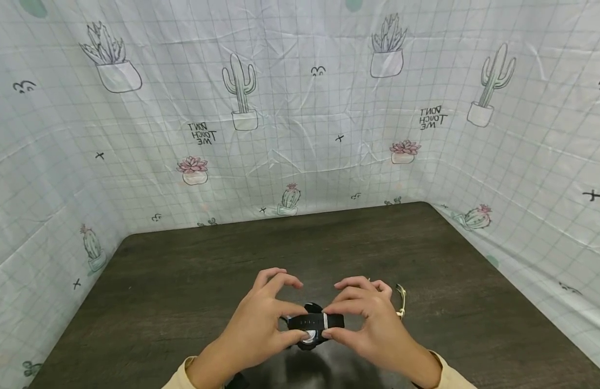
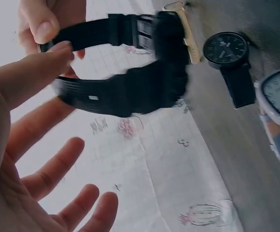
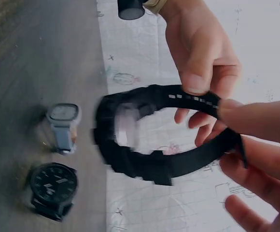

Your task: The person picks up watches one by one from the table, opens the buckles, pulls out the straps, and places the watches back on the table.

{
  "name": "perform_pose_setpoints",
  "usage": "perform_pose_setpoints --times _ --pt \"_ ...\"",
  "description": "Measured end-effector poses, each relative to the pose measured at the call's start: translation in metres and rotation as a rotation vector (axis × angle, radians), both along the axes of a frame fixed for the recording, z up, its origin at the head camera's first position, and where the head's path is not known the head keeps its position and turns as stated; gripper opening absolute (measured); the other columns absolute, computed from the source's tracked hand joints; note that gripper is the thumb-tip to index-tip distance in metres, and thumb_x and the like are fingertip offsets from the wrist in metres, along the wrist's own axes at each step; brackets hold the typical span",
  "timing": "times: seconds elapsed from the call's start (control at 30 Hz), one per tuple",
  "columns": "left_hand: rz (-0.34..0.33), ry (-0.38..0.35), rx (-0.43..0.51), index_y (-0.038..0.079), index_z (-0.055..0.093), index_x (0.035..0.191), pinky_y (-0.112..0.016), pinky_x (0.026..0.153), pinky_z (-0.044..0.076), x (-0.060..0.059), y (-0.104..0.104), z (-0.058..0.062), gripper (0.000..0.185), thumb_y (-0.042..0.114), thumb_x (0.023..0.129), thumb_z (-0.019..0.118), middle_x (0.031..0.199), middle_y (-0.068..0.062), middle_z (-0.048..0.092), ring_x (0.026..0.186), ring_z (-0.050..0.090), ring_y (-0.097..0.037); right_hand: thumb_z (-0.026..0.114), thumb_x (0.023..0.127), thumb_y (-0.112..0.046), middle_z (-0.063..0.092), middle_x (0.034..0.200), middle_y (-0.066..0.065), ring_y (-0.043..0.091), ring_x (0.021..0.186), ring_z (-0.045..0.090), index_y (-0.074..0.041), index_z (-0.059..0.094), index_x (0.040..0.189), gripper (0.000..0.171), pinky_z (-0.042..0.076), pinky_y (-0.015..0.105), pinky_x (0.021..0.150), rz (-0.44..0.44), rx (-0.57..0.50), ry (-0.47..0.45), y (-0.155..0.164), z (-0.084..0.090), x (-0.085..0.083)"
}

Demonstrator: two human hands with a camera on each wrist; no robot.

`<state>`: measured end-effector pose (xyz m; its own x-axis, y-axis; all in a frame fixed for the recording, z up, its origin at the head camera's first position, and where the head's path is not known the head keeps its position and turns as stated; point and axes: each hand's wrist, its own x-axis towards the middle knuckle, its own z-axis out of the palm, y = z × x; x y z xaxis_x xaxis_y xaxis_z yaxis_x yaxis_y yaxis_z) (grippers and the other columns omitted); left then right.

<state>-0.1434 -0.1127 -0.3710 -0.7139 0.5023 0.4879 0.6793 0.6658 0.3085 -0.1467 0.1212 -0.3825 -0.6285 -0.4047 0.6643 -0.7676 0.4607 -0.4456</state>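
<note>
A chunky black wristwatch [image 1: 306, 323] is held up over the table, its strap closed in a loop. My left hand [image 1: 261, 320] pinches one side of the strap between thumb and index finger, with the other fingers spread. From the opposite side, my right hand [image 1: 378, 317] pinches the strap near a pale strap band. In the left wrist view the black wristwatch [image 2: 171, 60] shows its case side-on and somewhat blurred. The right wrist view shows the silvery inner back of the wristwatch [image 3: 125, 126].
On the dark wooden table [image 1: 183, 281] lie a black round-dial watch [image 2: 225, 48], a white square-cased watch [image 2: 279, 94] and a slim gold-coloured watch [image 2: 190, 36]. A white curtain [image 1: 300, 108] printed with cacti encloses the table's back and sides.
</note>
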Motion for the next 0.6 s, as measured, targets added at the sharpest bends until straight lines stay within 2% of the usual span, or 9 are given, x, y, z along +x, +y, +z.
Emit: perform_pose_setpoints --times 0.17,0.3,0.47,0.6 --pt "-0.027 0.081 -0.058 0.027 0.079 0.089 -0.038 0.097 0.050 -0.001 0.011 0.004 0.028 0.043 0.068 0.088 0.124 0.007 0.055 0.128 0.042 -0.026 0.091 0.063 -0.027 0.062 0.083 -0.027 0.010 0.110 0.052 -0.034 0.075 0.086 0.028 0.018 0.046 0.081 0.032 0.108 -0.015 0.000 0.006 -0.002" --pt "-0.046 0.119 -0.099 0.027 0.079 0.084 -0.038 0.100 0.049 -0.002 0.017 0.005 0.024 0.045 0.070 0.086 0.125 0.006 0.056 0.129 0.042 -0.029 0.091 0.064 -0.028 0.062 0.083 -0.028 0.011 0.112 0.051 -0.032 0.076 0.085 0.026 0.017 0.045 0.081 0.045 0.142 -0.025 0.000 0.007 -0.002" --pt "-0.067 0.134 -0.139 0.027 0.080 0.083 -0.040 0.104 0.045 -0.002 0.020 0.006 0.021 0.046 0.074 0.083 0.125 0.004 0.058 0.130 0.040 -0.031 0.091 0.064 -0.028 0.061 0.083 -0.029 0.010 0.112 0.050 -0.034 0.075 0.085 0.027 0.017 0.045 0.080 0.039 0.122 -0.016 0.000 0.006 -0.002" --pt "-0.064 0.147 -0.113 0.029 0.080 0.085 -0.043 0.106 0.043 -0.002 0.018 0.008 0.017 0.041 0.074 0.084 0.123 0.004 0.059 0.134 0.036 -0.033 0.092 0.062 -0.026 0.063 0.082 -0.026 0.012 0.110 0.052 -0.033 0.076 0.085 0.029 0.018 0.047 0.081 0.004 0.052 0.020 -0.002 0.005 -0.001"
